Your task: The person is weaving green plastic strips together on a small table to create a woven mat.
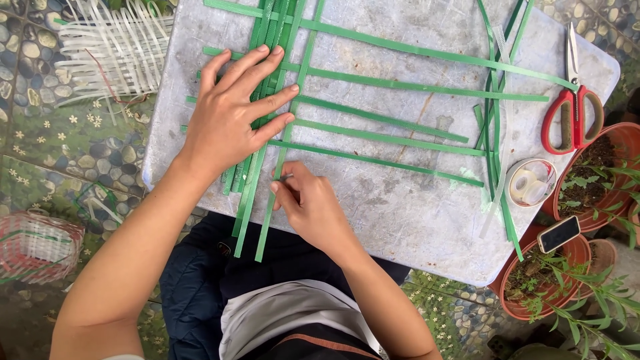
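Note:
Several green plastic strips (373, 120) lie crossed in a loose weave on a worn white board (413, 207). My left hand (230, 117) presses flat on the bundle of upright strips, fingers spread toward the upper right. Just below it, my right hand (308, 203) pinches the near part of one upright green strip (267, 220) between thumb and fingers. The horizontal strips run out to the right from under my left hand.
Red-handled scissors (572, 110) and a roll of clear tape (530, 183) lie at the board's right edge. Potted plants (560, 280) and a phone (559, 233) stand at right. White strips (110, 53) and a woven basket (33, 247) lie on the patterned floor at left.

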